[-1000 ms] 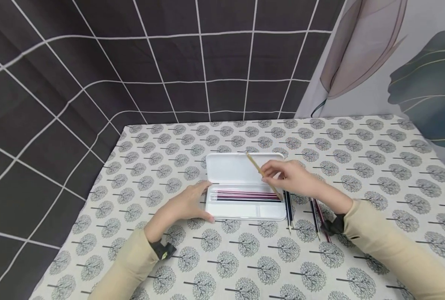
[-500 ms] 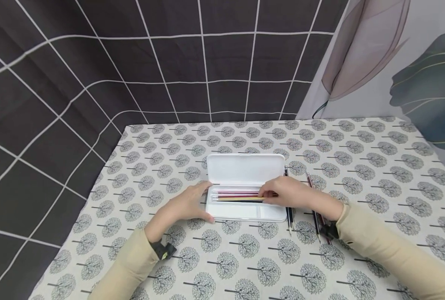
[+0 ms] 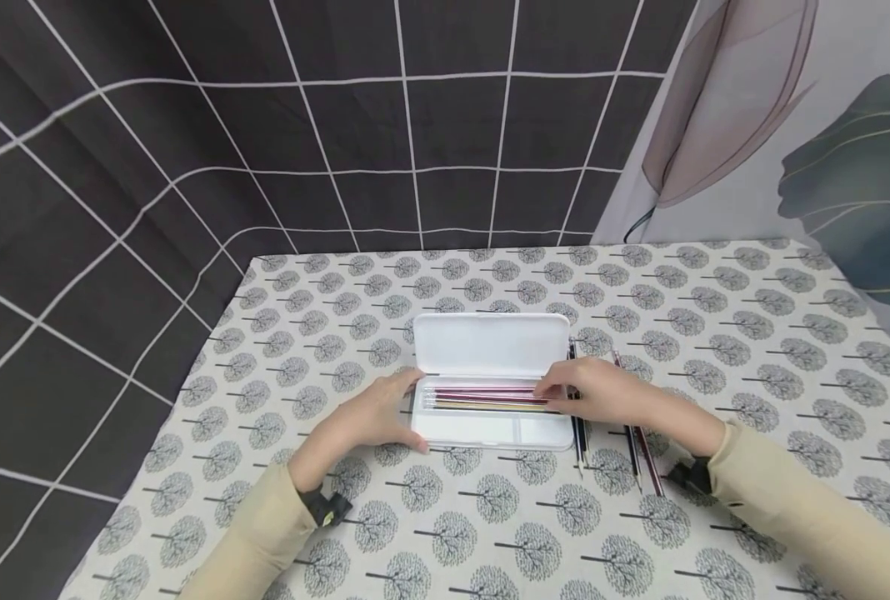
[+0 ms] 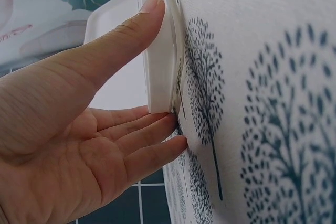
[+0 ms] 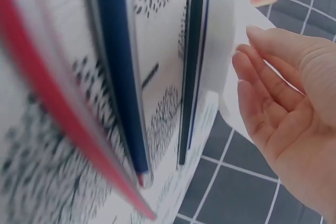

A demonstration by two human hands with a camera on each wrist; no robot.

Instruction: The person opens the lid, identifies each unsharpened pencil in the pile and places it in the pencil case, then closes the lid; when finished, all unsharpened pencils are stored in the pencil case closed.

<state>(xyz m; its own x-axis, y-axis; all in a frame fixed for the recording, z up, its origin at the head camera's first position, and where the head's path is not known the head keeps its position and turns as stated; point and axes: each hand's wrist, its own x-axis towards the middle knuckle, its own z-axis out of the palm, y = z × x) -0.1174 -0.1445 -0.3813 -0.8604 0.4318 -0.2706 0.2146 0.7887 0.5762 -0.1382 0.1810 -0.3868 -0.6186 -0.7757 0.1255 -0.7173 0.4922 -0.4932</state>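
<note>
A white pencil case [image 3: 467, 428] lies with its lid [image 3: 490, 343] raised at the back. Inside its long compartment rest several pencils [image 3: 482, 395], dark red, black and one yellow. My left hand [image 3: 377, 410] holds the left end of the case, thumb at the near corner and fingers at the far side. The left wrist view shows that thumb [image 4: 126, 35] against the case's wall. Over the right end of the pencils hovers my right hand [image 3: 595, 389], fingers loosely bent. Nothing shows between those fingers [image 5: 257, 72] in the right wrist view; any contact with the pencils is hidden.
Right of the case, black pencils [image 3: 580, 442] lie beside its edge. Farther right, partly under my right forearm, are another dark pencil [image 3: 633, 458] and a dark red one [image 3: 649, 462]. A tree-patterned cloth [image 3: 325, 283] covers the table; a dark grid curtain [image 3: 340, 125] hangs behind.
The yellow pencil, held tilted above the case a second ago, now lies among the others inside. My right hand has let it go and shifted slightly right. The left hand has stayed.
</note>
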